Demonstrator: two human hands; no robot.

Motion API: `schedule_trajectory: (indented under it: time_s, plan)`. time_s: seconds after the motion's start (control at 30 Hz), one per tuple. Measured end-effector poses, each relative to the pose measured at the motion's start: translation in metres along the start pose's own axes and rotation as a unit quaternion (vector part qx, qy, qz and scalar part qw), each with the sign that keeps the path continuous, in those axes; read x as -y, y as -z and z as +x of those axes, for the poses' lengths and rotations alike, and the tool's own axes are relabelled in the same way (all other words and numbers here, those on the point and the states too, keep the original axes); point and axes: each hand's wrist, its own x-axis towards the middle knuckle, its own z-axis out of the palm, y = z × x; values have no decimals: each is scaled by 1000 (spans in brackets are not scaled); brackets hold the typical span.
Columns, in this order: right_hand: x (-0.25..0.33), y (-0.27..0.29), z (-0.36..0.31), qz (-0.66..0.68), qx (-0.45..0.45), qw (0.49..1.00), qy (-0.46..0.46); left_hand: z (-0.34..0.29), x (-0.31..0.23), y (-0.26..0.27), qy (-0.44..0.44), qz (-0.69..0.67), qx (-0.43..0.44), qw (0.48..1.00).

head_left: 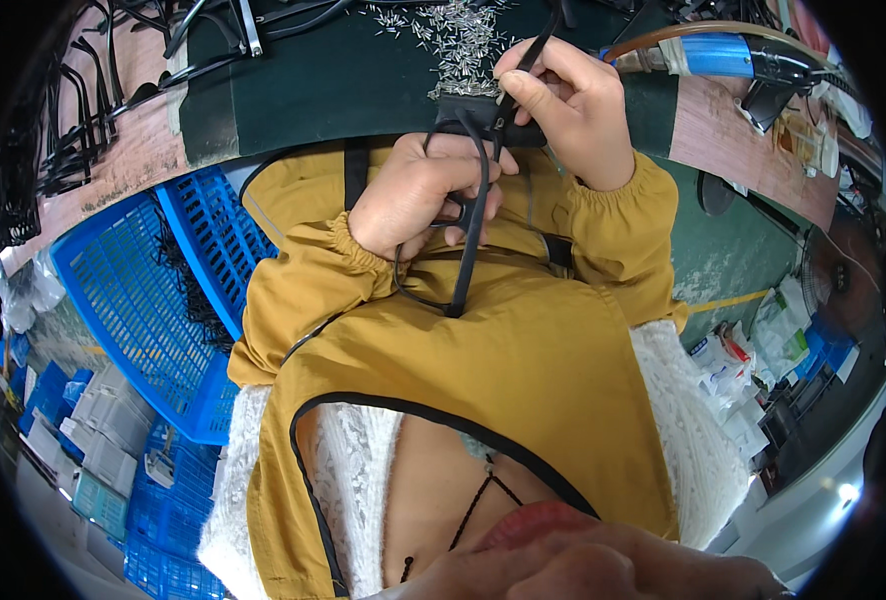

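Note:
My left hand (428, 190) is closed around a pair of black eyeglasses (471, 255), held just off the table's near edge. One of its temples hangs toward my yellow apron. The lens part is mostly hidden by my fingers. My right hand (578, 110) pinches another black temple (540, 45), which slants up and away from the hinge area above my left fingers. Whether the right fingertips also hold a small screw is too fine to see. Just beyond both hands, a pile of small silvery screws (463, 50) spreads over the dark green table mat (313, 95).
A blue tool with a brown hose (718, 55) lies at the table's right. Black eyeglass parts (83, 110) crowd the left side. Below the left edge stand blue plastic baskets (133, 300), with black pieces inside. White and green bags (753, 350) lie on the floor at right.

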Motion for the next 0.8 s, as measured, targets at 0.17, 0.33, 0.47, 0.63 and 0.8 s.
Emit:
schedule_trajectory:
  time_s: [0.17,0.33,0.47,0.63,0.8]
  plan:
    - [2,-2,0,-73,-5,994,77,-2,-1,-1,8,-18,-4,1000]
    - [5,-3,-2,-82,-6,992,92,-2,-2,-3,11,-28,-11,999]
    - [3,-2,-3,-72,-10,994,87,-1,-1,-4,8,-45,-7,999]
    - [1,-2,1,-55,4,995,79,-3,-3,-4,7,-33,-11,999]
    - [1,2,4,-40,24,997,55,-3,-3,-4,5,-28,-7,1000]
